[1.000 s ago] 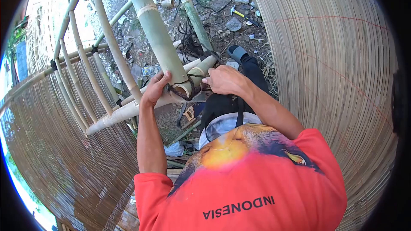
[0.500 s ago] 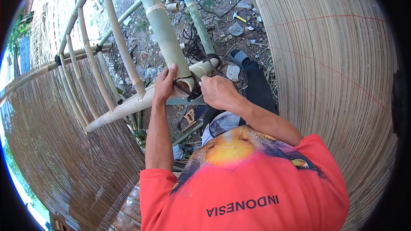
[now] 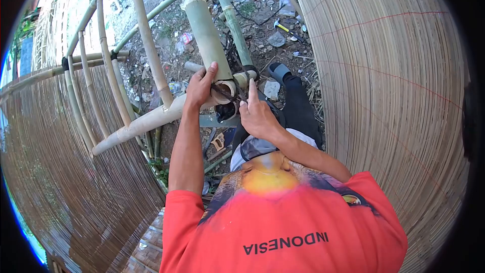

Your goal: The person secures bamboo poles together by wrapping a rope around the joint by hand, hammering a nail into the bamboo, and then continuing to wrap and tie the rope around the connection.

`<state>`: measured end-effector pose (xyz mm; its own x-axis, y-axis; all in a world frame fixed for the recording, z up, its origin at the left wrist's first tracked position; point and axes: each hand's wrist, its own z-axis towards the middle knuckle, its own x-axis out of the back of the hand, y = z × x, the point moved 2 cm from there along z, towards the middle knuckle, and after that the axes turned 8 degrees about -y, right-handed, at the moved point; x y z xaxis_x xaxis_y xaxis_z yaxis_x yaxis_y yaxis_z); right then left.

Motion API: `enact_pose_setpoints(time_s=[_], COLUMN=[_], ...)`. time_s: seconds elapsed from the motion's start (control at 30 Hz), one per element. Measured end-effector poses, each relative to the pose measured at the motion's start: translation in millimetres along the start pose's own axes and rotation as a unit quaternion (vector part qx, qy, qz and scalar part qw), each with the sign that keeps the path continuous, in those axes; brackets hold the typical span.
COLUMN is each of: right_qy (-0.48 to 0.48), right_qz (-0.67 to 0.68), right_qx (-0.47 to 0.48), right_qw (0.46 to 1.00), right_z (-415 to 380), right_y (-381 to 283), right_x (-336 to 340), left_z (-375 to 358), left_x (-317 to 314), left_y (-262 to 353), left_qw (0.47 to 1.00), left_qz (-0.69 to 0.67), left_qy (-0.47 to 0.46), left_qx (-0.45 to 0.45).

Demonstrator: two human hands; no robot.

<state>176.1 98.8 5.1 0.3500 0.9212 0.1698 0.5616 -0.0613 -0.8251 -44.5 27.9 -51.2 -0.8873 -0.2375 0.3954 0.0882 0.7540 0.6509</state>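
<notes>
Over littered ground point(image 3: 174, 63), the curled left hand point(image 3: 200, 88) clasps bamboo point(image 3: 206, 31).

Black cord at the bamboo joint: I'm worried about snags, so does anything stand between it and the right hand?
Nothing visible does. The right hand is right at the black cord, beside the cut end of the thick bamboo pole. The left hand is on the pole's other side, not between them.
</notes>
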Motion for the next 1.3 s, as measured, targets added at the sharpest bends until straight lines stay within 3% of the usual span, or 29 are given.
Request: enact_pose_setpoints(time_s=[0.17,0.23,0.47,0.67,0.8,0.97,1.07,1.3], right_qy=[0.009,0.03,0.039,0.094,0.088,0.148,0.086,0.081], right_qz=[-0.009,-0.025,-0.028,-0.035,-0.03,-0.015,0.007,0.023], right_qx=[-0.014,-0.006,0.006,0.102,0.093,0.159,0.103,0.108], right_qw=[1.0,0.999,0.999,0.99,0.991,0.976,0.991,0.991], right_z=[-4,-4,-6,-5,-6,-4,-6,-6], right_y=[-6,0,18,27,27,36,33,35], right_x=[-8,-14,-20,-36,-41,-48,-44,-40], left_z=[-6,-4,-1,0,-3,-10,-10,-15], left_x=[0,1,0,-1,-4,-6,-7,-9], left_y=[5,3,1,0,6,17,16,23], left_qw=[0.999,0.997,0.999,0.999,0.998,0.998,0.998,0.998], left_qz=[0.036,0.075,0.026,-0.002,-0.051,-0.046,-0.06,-0.06], left_qy=[0.022,0.027,0.005,-0.003,-0.017,-0.011,-0.013,-0.008], left_qx=[-0.023,0.008,-0.025,-0.044,-0.046,-0.039,-0.035,-0.031])
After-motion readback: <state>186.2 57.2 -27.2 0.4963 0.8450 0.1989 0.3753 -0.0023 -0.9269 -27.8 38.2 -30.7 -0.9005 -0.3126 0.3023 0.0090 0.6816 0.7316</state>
